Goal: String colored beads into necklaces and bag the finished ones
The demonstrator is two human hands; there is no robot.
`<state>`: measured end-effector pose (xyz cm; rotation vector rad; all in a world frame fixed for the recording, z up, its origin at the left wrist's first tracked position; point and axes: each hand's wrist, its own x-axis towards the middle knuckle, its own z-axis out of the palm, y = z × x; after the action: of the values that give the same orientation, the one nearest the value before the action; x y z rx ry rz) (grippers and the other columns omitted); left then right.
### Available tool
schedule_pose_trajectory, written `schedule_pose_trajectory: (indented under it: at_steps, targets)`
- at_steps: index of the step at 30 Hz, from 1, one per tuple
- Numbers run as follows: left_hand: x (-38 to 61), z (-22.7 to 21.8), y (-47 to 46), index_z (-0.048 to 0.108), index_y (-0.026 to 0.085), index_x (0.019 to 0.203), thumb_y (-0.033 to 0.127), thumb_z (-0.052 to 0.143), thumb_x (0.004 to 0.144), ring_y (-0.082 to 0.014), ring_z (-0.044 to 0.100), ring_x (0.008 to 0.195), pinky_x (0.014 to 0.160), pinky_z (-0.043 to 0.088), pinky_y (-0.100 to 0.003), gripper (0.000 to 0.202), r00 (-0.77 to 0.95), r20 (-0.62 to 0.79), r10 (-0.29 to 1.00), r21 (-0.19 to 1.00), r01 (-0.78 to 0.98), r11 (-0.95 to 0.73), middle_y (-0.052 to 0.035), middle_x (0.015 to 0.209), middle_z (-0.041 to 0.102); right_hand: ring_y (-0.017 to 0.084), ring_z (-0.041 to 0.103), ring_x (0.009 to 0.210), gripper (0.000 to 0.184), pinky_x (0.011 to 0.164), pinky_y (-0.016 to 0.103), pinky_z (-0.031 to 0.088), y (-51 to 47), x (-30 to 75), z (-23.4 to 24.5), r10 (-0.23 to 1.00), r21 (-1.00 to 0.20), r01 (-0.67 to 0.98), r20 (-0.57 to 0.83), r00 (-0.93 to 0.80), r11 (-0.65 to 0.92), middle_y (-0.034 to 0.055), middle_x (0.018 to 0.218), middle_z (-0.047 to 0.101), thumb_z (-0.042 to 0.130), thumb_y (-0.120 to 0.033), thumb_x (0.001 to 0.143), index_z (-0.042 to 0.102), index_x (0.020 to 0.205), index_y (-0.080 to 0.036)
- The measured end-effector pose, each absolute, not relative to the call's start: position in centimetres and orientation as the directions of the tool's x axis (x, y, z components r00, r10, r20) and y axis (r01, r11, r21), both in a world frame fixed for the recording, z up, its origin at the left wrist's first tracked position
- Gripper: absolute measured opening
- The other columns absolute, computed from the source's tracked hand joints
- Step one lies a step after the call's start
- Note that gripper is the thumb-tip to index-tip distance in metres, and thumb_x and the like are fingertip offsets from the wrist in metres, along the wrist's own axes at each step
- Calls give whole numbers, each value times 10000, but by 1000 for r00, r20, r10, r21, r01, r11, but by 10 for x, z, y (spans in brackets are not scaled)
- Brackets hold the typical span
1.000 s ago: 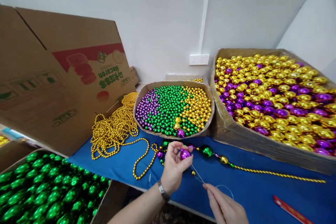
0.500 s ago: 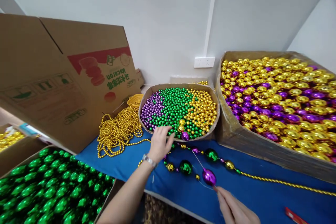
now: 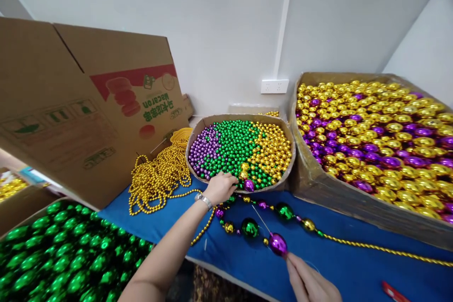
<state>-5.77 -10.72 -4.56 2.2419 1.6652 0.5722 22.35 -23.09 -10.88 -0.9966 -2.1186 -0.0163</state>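
Note:
My left hand, a watch on its wrist, reaches over the near rim of a round cardboard tray of small purple, green and gold beads, fingers curled onto the beads. My right hand pinches a thin wire just below a large purple bead threaded on it. A half-strung strand of large green, gold and purple beads lies on the blue cloth between the hands.
A big box of large gold and purple beads stands at right, a box of large green beads at lower left. A heap of gold bead chains lies beside open cardboard flaps. A red object lies near the front edge.
My left hand let go of the purple bead and reached forward into the tray of small beads. The purple bead slid down the wire to my right hand.

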Motion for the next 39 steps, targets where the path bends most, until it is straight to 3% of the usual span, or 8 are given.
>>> schedule_pose_trajectory:
  at_steps: [5,9,11,13,15,18,24,39]
  targets:
    - [-54,-46,-109,663,262,902,202,555,788,-227,538,877,806,394,-319,168,282,159,946,498,805,-323,-52,893,623,154,712,716,328,598,172,559,-231,220,-110,659,-320,653,653,-372,686,67,853,739,348,-275,950,645,1010,-148]
    - [-48,-49,-117,669,241,951,209,579,764,-189,558,817,775,423,-307,211,168,225,960,694,664,-279,-50,940,607,157,711,696,313,591,190,565,-230,218,-108,665,-340,651,661,-348,679,58,845,739,371,-270,939,659,997,-162]
    - [-42,-50,-126,674,212,942,242,608,757,-170,575,758,740,440,-301,199,53,207,977,878,431,-209,-53,897,616,156,710,698,313,593,191,565,-229,218,-106,666,-346,647,661,-347,680,57,844,739,371,-267,938,661,996,-164]
    - [-33,-50,-137,674,179,933,276,637,755,-168,604,743,715,456,-294,206,-12,84,996,996,43,-83,-56,831,632,155,710,711,315,601,191,564,-229,217,-105,671,-353,644,654,-349,679,60,851,738,367,-266,939,660,995,-163]
    - [-25,-49,-148,671,149,937,285,670,744,-176,632,765,711,470,-286,236,20,-56,998,947,-316,60,-68,817,654,155,709,723,314,613,192,564,-229,216,-105,676,-355,647,648,-350,675,65,862,737,366,-264,940,657,990,-159]
    - [-15,-47,-160,676,120,927,265,712,722,-164,648,770,692,483,-257,254,92,-147,985,822,-543,173,-94,879,676,149,708,717,314,613,191,561,-231,217,-103,672,-343,653,650,-354,675,65,857,736,362,-254,942,655,982,-152]
    - [-6,-46,-167,693,126,902,223,724,719,-134,645,703,645,489,-223,210,113,-149,982,793,-580,188,-62,789,677,152,708,723,313,624,194,560,-232,218,-100,665,-333,652,656,-358,681,59,854,736,367,-257,937,659,985,-154]
    - [-5,-43,-170,693,158,922,262,700,734,-139,581,781,696,491,-255,215,76,65,995,958,-284,-41,-74,942,669,142,707,722,284,607,182,550,-231,225,-100,645,-304,655,668,-370,691,51,854,736,374,-216,928,644,993,-158]
